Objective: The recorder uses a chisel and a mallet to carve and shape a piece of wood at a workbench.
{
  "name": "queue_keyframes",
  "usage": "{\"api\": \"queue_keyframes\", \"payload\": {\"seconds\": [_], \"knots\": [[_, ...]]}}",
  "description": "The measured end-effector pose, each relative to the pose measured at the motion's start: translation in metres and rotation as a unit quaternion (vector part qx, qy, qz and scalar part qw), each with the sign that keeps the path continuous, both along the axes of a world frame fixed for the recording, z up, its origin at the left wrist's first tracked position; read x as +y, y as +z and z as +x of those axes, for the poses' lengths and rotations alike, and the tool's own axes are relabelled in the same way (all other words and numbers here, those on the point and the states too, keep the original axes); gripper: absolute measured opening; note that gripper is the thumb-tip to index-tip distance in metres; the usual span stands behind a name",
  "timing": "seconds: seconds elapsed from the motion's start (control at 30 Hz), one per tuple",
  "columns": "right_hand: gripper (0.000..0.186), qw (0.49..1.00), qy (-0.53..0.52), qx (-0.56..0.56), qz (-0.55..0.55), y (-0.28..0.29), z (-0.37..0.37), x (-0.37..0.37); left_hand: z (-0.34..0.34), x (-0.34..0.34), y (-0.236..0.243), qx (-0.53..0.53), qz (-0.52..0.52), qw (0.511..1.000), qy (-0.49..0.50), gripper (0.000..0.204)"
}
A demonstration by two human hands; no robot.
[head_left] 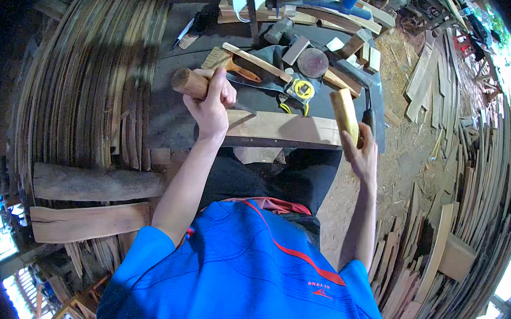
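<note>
My left hand point(215, 99) is closed around the thick round wooden handle point(189, 83) of a chisel. Its narrow metal blade point(245, 108) points right, toward a pale wooden board point(288, 127) lying across the near edge of the dark bench. Whether the blade tip touches the wood I cannot tell. On the right, my right hand point(363, 153) grips a yellowish wooden block point(344, 114), tilted upright by the board's right end. Just beyond the board lie a yellow and black tape measure point(302, 90) and a wide brush point(221, 59) with an orange-brown handle point(245, 73).
The dark bench top point(172, 108) also carries a round wooden disc point(313, 62), a hammer head point(277, 30), several wood offcuts and a white mask point(247, 3). Long stacked strips point(87, 80) stand at left, more planks point(475, 195) at right, beside a sawdust-covered floor point(397, 147).
</note>
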State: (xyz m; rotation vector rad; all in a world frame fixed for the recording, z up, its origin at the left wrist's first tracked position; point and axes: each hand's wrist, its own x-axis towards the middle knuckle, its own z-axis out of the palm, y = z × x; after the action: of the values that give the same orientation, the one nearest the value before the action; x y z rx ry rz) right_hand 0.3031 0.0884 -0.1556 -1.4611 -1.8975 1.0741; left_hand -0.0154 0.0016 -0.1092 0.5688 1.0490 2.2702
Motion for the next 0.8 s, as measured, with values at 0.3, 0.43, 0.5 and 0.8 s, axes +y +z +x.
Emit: {"api": "queue_keyframes", "payload": {"seconds": [0.3, 0.43, 0.5, 0.8], "knots": [[0.047, 0.982, -0.138, 0.074, -0.102, -0.027, 0.038, -0.071, -0.012, 0.006, 0.006, 0.123, -0.019, 0.954, -0.273, 0.015], [0.046, 0.988, -0.125, 0.026, -0.090, -0.042, 0.039, -0.078, -0.022, 0.010, 0.003, 0.176, -0.056, 0.915, -0.357, 0.025], [0.042, 0.995, -0.086, 0.045, -0.013, -0.048, 0.033, -0.076, -0.015, 0.013, 0.003, 0.159, -0.055, 0.923, -0.346, 0.027], [0.060, 0.997, -0.039, -0.058, -0.032, -0.041, 0.000, -0.069, 0.022, 0.015, 0.005, 0.085, -0.034, 0.978, -0.189, 0.031]]}}
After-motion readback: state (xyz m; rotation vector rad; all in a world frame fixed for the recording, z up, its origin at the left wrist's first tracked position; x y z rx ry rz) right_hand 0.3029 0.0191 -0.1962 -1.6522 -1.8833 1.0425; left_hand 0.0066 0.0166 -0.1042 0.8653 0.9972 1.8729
